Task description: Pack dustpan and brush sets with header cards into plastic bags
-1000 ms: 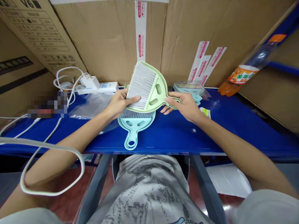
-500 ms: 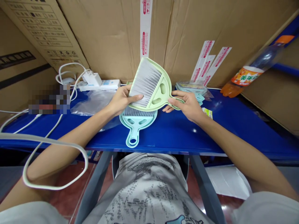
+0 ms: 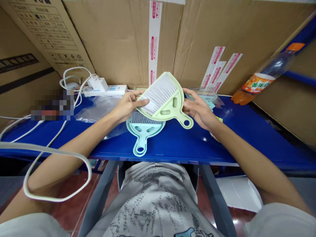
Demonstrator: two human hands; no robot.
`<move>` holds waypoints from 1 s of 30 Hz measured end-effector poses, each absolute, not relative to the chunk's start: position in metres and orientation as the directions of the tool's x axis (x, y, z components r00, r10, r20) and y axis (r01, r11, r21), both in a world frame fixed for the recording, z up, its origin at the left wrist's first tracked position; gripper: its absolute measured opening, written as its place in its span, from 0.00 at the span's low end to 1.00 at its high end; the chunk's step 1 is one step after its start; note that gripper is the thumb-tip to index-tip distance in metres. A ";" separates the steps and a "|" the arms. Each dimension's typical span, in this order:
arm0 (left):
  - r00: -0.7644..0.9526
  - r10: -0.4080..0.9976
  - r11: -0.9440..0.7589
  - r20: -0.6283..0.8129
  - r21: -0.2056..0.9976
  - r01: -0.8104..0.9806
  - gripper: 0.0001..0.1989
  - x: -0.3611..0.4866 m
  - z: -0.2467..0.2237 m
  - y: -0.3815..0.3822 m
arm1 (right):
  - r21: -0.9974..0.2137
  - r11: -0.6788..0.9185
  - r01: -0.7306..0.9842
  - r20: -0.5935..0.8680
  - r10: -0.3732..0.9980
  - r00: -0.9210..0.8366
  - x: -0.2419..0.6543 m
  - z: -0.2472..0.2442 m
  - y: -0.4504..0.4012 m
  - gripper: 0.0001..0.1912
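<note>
A light green dustpan and brush set (image 3: 170,110), the brush nested in the pan with its pale bristles up, is held tilted above the table. My left hand (image 3: 129,104) grips its bristle-end edge, thumb lying over the bristles. At the other side, my right hand (image 3: 198,108) holds the pan's rounded rim above the handle, fingers partly hidden behind it. Below lies a light blue dustpan and brush set (image 3: 144,130) on the blue table, its handle toward me and its far end covered by the green one.
More light blue pieces in clear plastic (image 3: 209,98) lie behind my right hand. A plastic bag (image 3: 98,107) and a white power strip (image 3: 116,89) with cables are on the left. An orange drink bottle (image 3: 259,82) leans at right. Cardboard (image 3: 118,42) stands behind the table (image 3: 172,144).
My right hand has shifted its grip from the green handle up to the rim. The green set has turned slightly, so its handle now points more toward me.
</note>
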State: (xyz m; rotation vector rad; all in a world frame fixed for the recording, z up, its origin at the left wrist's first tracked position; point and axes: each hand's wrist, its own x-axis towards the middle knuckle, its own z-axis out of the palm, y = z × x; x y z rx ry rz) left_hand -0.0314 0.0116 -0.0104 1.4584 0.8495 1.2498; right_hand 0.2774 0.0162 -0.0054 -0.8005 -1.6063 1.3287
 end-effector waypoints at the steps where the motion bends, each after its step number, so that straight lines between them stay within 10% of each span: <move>1: 0.271 0.935 -0.215 0.231 0.973 -0.086 0.23 -0.032 -0.009 0.010 | -0.974 0.226 -0.035 0.221 0.895 -0.386 0.280 -0.004 0.016 0.38; 13: 0.402 0.890 -0.269 0.215 0.960 0.082 0.27 -0.039 -0.006 0.014 | -0.941 0.227 0.253 0.024 0.787 -0.617 0.325 0.031 0.027 0.35; 19: 0.254 0.786 -0.529 0.563 0.400 0.749 0.15 -0.092 -0.003 0.048 | -0.757 0.313 0.574 -0.086 0.823 -0.561 0.372 0.051 0.037 0.36; 30: 0.568 0.712 -0.700 0.413 0.355 0.619 0.17 -0.066 -0.013 0.035 | -0.468 0.147 0.872 -0.473 0.791 -0.387 0.371 0.036 0.041 0.46</move>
